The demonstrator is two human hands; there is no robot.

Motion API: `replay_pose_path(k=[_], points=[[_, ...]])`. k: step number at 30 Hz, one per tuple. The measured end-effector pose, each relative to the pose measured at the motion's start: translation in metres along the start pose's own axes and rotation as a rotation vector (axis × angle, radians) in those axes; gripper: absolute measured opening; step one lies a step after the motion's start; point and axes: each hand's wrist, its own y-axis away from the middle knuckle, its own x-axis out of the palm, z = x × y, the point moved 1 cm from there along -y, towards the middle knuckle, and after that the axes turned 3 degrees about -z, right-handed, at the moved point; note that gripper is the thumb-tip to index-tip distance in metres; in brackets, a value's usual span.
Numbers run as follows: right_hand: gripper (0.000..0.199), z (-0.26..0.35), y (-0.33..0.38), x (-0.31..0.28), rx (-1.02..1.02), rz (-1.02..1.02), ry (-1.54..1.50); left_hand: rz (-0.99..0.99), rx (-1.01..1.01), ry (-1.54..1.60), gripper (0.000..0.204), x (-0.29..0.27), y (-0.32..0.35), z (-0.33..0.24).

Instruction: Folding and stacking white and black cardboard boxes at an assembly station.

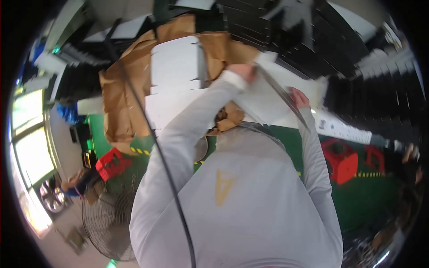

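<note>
Black cable (pixel 167 174) nearest, across grey sweatshirt (pixel 268 192). Thin flat strip (pixel 278 89) (perhaps a panel edge-on) over white sheeting (pixel 262 103), long axis slanting from left hand (pixel 242 71) toward right forearm; right hand (pixel 300 97) beside its middle. Both hands' fingers bent; grip can't be told.

Green floor (pixel 357 198), bright windows (pixel 35 152) leftward

Setting: workshop or factory floor. Evidence: green floor (pixel 359 201) with yellow-black marking tape (pixel 370 174), red plastic stools (pixel 343 166), 1 large caged fan (pixel 109 223), white cardboard (pixel 174 64) on brown paper (pixel 123 96).
</note>
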Motion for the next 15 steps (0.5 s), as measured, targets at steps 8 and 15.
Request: replay_pose_path(k=[8,15], points=[[0.011,-0.012,0.042,-0.017,-0.09,-0.332,0.031,-0.258,-0.007,2.22,0.052,0.083,0.077,0.039],[0.023,-0.029,0.075,-0.004,0.085,-0.33,0.232,0.068,0.11,0.592,0.057,0.141,0.144,0.037]])
